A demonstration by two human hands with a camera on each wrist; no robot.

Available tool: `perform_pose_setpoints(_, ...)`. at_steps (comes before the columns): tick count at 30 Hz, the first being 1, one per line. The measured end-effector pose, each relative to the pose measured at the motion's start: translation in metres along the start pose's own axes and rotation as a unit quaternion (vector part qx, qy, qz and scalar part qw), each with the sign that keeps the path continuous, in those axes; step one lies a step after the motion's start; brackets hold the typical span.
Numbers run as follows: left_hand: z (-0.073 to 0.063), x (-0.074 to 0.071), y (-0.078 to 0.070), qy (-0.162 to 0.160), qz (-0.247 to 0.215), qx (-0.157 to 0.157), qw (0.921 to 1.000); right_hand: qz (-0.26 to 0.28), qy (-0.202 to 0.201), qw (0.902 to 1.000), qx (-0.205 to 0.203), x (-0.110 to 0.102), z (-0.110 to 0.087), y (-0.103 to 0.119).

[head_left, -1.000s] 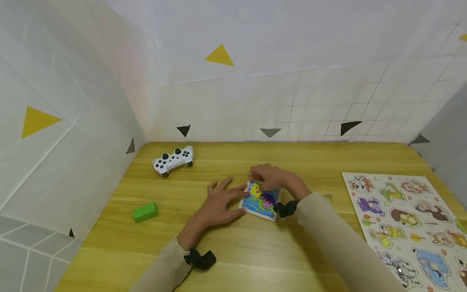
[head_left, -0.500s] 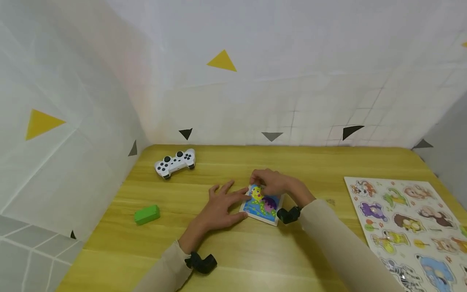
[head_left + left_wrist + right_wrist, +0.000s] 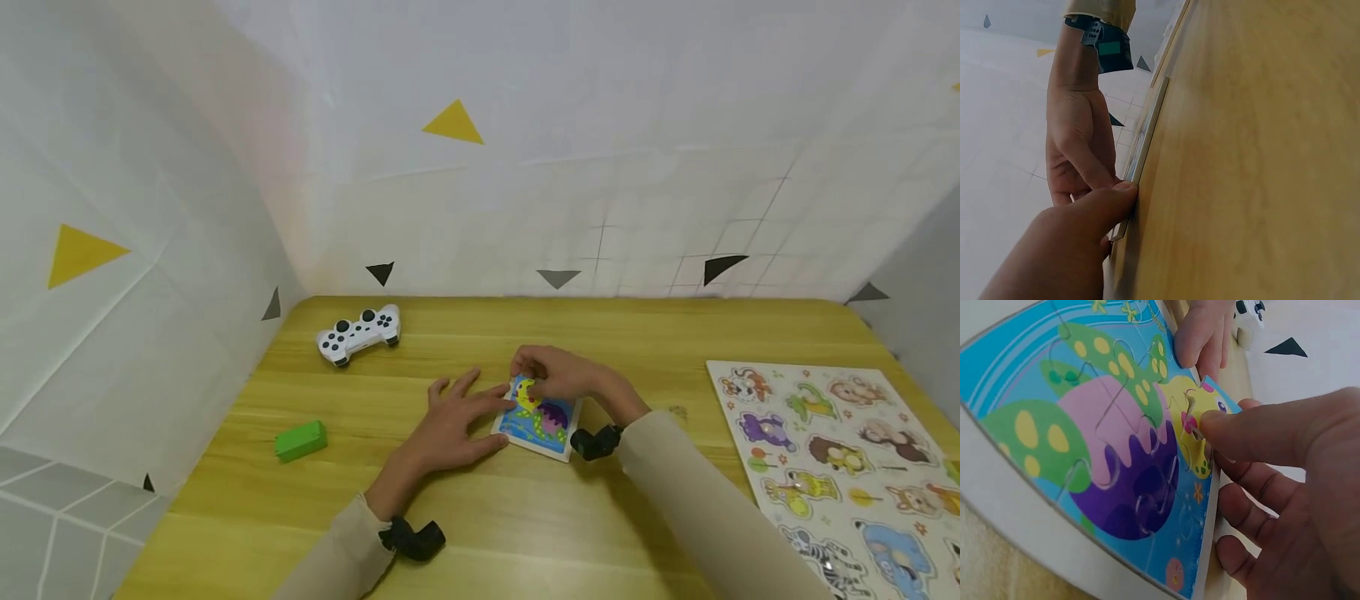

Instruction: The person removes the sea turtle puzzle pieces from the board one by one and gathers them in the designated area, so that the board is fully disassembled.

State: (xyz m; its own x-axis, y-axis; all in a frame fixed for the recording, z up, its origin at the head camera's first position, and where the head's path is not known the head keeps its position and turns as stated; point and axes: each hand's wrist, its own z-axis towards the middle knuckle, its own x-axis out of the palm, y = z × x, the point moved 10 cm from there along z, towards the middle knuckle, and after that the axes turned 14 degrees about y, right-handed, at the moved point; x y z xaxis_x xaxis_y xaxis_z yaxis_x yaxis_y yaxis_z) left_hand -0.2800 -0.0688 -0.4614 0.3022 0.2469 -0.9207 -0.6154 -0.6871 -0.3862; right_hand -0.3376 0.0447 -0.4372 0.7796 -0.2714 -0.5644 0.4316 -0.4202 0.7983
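A small jigsaw puzzle [image 3: 551, 421] in a pale frame lies on the table, picturing a green and purple turtle with a yellow head. My left hand [image 3: 450, 425] rests at its left side, fingers spread and fairly straight, with thumb and index finger touching the frame's edge. In the left wrist view the thumb [image 3: 1116, 197] lies against that edge. Over the far side of the puzzle, my right hand [image 3: 558, 372] pinches a puzzle piece [image 3: 1221, 394] bearing the turtle's eye; the piece looks tilted up at the frame. The fingertips under it are partly hidden.
A white game controller [image 3: 360, 335] sits at the back left of the wooden table [image 3: 465, 533]. Nearer on the left is a green block [image 3: 300, 441]. At right lies a large animal puzzle board [image 3: 847, 425]. White sheeting [image 3: 555, 183] hangs behind the table.
The head view has shifted slightly. My right thumb and fingers have moved a little at the yellow head's piece, while the left hand stays against the frame.
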Motion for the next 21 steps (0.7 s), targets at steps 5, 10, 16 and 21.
perform_pose_setpoints(5,0.000,-0.001,0.000,-0.001,-0.001,0.001,1.0000,0.020,-0.005,0.9998,-0.007,-0.001,0.000,-0.003)
perform_pose_setpoints(10,0.001,-0.002,-0.002,-0.006,0.001,0.008,1.0000,0.031,-0.019,0.9993,0.006,-0.004,-0.003,-0.009)
perform_pose_setpoints(16,0.001,-0.001,-0.001,-0.005,-0.003,0.009,0.9999,0.038,-0.048,0.9979,0.022,-0.011,-0.008,-0.014)
perform_pose_setpoints(21,0.000,-0.001,0.000,-0.001,-0.005,0.005,1.0000,0.031,-0.086,0.9947,0.047,-0.022,-0.013,-0.022)
